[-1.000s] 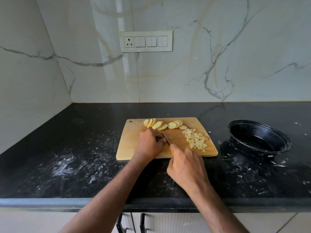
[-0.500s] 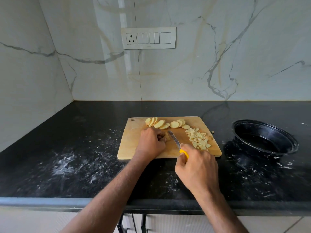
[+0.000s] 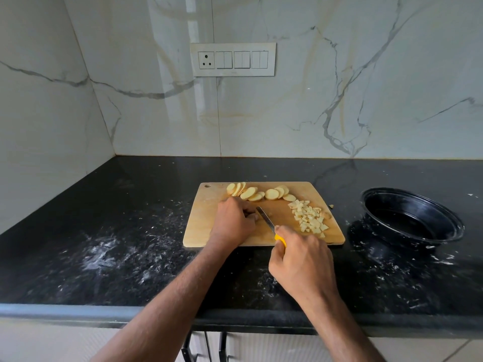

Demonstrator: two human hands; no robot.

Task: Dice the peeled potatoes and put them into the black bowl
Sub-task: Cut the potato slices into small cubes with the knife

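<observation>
A wooden cutting board [image 3: 203,220] lies on the black counter. Round potato slices [image 3: 257,192] sit in a row along its far edge. A pile of diced potato [image 3: 309,220] lies on its right part. My left hand [image 3: 234,222] rests on the board with fingers curled over something I cannot see. My right hand [image 3: 300,262] grips the yellow handle of a knife [image 3: 266,222], whose blade points toward the left fingers. The black bowl [image 3: 410,218] stands right of the board and looks empty.
The black counter [image 3: 117,244] is dusted with white specks and smears, mostly left of the board. One potato bit [image 3: 331,206] lies just off the board's right edge. A marble wall with a switch panel [image 3: 232,59] stands behind. Cabinet handles [image 3: 203,346] show below the counter edge.
My right hand has drawn the knife back toward me, so the yellow handle now shows. My left hand has stayed on the board.
</observation>
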